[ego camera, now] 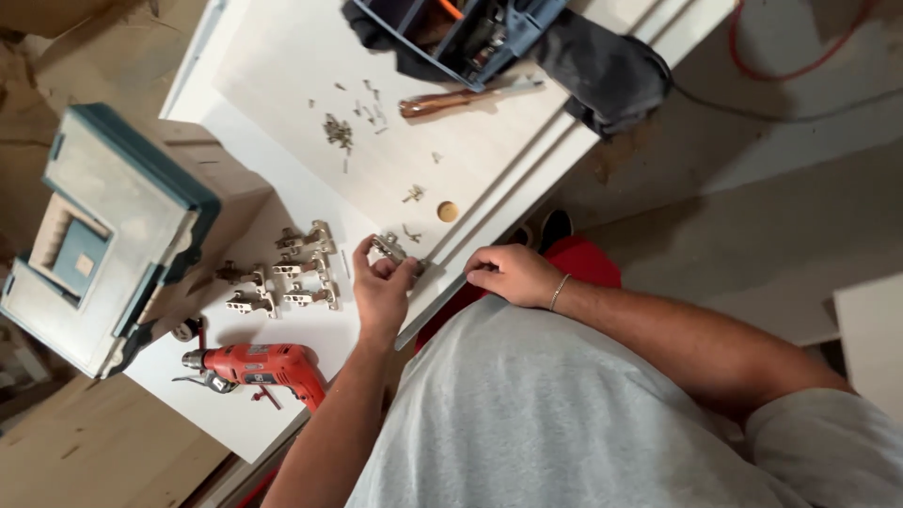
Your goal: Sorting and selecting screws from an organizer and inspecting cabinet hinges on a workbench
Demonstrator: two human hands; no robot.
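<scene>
Two bare hands work at the near edge of a pale wooden panel (310, 56) lying on a white table (282, 188). The left hand (381, 287) pinches a metal cabinet hinge (388, 247) between thumb and fingertips, right at the panel's edge; the hinge's lower half is hidden behind the fingers. The right hand (508, 273) is curled closed on the panel's edge, and whether it grips anything small cannot be made out. A round bored hole (448, 211) sits in the panel just beyond the hinge. Several more hinges (287, 271) lie in a loose cluster on the table to the left, near the left hand. Scattered screws (340, 130) dot the panel farther off, too small to count, beside a wooden-handled screwdriver (442, 102). A red electric drill (259, 365) lies on the table's near corner, its rear end cut off by the forearm. A teal and grey tool case (103, 235) stands at the left, and a dark tool bag (527, 42) is cropped by the top edge. The grey shirt (564, 414) hides everything below.
</scene>
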